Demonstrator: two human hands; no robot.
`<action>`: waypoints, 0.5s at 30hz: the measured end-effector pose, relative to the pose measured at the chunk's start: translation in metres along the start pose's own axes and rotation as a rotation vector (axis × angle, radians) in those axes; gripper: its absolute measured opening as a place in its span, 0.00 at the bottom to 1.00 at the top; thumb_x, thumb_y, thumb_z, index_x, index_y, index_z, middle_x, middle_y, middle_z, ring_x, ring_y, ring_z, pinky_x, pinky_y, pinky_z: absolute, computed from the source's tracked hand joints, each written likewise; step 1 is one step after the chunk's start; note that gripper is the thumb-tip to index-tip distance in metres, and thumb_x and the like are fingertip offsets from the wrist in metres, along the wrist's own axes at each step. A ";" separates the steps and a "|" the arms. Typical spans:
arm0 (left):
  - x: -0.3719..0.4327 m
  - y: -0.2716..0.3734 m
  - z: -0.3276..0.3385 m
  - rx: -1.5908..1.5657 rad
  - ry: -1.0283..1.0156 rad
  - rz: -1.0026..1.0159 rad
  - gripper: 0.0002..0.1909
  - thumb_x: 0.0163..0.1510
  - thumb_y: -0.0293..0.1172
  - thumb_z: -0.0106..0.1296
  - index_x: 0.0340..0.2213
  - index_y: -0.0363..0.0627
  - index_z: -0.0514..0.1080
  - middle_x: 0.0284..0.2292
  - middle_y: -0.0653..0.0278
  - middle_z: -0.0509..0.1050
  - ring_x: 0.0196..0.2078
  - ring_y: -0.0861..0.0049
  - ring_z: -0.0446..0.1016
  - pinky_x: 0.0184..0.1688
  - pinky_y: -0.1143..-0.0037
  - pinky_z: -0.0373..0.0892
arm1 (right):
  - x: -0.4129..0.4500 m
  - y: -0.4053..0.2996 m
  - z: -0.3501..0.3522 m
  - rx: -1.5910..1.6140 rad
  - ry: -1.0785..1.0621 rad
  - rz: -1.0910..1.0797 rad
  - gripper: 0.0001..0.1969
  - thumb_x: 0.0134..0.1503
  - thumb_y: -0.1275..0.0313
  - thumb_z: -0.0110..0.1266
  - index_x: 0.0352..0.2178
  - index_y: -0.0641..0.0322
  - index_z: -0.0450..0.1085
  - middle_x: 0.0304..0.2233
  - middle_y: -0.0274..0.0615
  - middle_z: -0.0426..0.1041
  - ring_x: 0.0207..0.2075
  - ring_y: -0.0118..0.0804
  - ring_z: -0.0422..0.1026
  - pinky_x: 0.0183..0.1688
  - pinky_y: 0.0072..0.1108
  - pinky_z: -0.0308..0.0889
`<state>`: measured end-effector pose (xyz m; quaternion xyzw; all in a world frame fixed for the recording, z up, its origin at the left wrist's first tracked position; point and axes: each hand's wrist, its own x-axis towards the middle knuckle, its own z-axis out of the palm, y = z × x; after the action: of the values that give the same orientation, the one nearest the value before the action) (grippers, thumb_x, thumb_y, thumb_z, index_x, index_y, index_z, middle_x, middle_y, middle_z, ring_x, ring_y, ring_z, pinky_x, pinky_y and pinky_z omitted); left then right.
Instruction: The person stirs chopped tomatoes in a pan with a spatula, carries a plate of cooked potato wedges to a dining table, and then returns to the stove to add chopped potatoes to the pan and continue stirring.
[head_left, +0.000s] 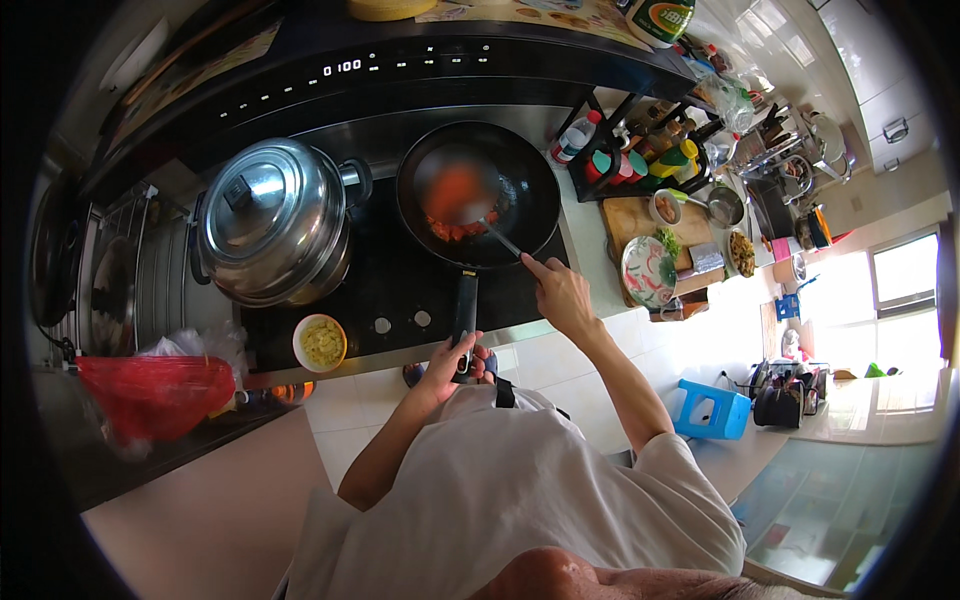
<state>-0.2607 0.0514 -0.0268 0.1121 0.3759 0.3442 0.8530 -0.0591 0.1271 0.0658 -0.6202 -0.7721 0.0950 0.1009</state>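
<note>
My left hand (452, 363) is closed around the black handle of a dark wok (532, 187) on the black cooktop (375, 277). In my right hand (560, 294) is the handle of a metal cooking utensil (501, 237), whose head lies in the wok among chopped red-orange food (450, 229). Part of the food is blurred, so the utensil's exact shape cannot be made out. Left of the wok stands a large lidded steel pot (274, 217). A small bowl of pale yellow minced food (322, 343) sits at the cooktop's front edge.
At the right are a wooden cutting board (626, 217), a patterned plate (648, 270), a small bowl of meat pieces (665, 207) and a rack with bottles and seasoning jars (636, 163). A red plastic bag (157, 394) lies at the left. The range hood (420, 60) hangs overhead.
</note>
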 end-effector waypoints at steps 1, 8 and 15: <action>0.000 -0.001 0.000 -0.031 -0.010 -0.002 0.16 0.50 0.37 0.48 0.38 0.41 0.63 0.25 0.60 0.69 0.21 0.82 0.66 0.22 0.81 0.65 | 0.000 0.000 -0.002 0.017 0.008 0.009 0.25 0.41 0.80 0.46 0.44 0.49 0.63 0.25 0.44 0.64 0.23 0.47 0.67 0.25 0.33 0.63; -0.001 0.000 0.003 -0.003 -0.037 0.015 0.17 0.52 0.39 0.45 0.39 0.40 0.61 0.23 0.62 0.68 0.19 0.80 0.66 0.21 0.80 0.63 | 0.014 0.004 0.020 -0.076 0.036 -0.019 0.24 0.40 0.80 0.46 0.44 0.52 0.63 0.27 0.46 0.65 0.22 0.47 0.69 0.23 0.32 0.64; -0.001 0.000 0.000 -0.049 -0.026 0.011 0.17 0.50 0.37 0.47 0.39 0.41 0.62 0.23 0.63 0.68 0.16 0.82 0.63 0.18 0.81 0.62 | 0.019 -0.001 -0.004 0.032 0.078 -0.048 0.23 0.41 0.80 0.46 0.43 0.53 0.64 0.26 0.45 0.66 0.24 0.47 0.69 0.24 0.32 0.64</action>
<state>-0.2611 0.0504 -0.0260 0.0974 0.3555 0.3564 0.8586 -0.0633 0.1455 0.0704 -0.6031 -0.7805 0.0807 0.1434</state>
